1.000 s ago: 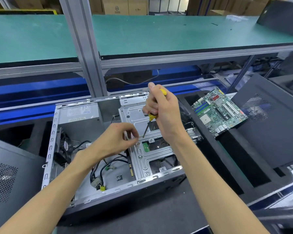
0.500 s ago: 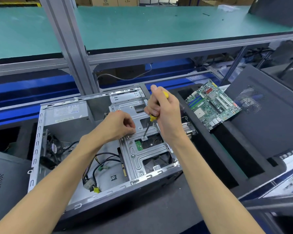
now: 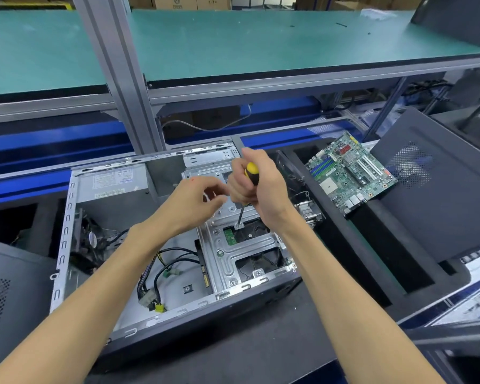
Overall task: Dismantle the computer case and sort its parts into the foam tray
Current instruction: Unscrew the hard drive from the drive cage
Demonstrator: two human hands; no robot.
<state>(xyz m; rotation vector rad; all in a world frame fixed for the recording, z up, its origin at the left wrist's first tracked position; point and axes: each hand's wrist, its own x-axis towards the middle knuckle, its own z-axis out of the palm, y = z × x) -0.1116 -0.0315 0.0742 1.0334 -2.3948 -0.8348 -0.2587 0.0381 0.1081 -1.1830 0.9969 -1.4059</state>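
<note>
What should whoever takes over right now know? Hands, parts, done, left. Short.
Right hand grips the screwdriver, tip on a screw of the drive cage. Left hand hovers beside it, fingers loosely curled, seemingly holding nothing.
Computer case lies open on its side.
Done: motherboard in the foam tray.
Left: drive cage, fan, power supply, cables.

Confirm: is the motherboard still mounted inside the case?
No, the motherboard lies outside the case, on the foam tray to its right.
</note>
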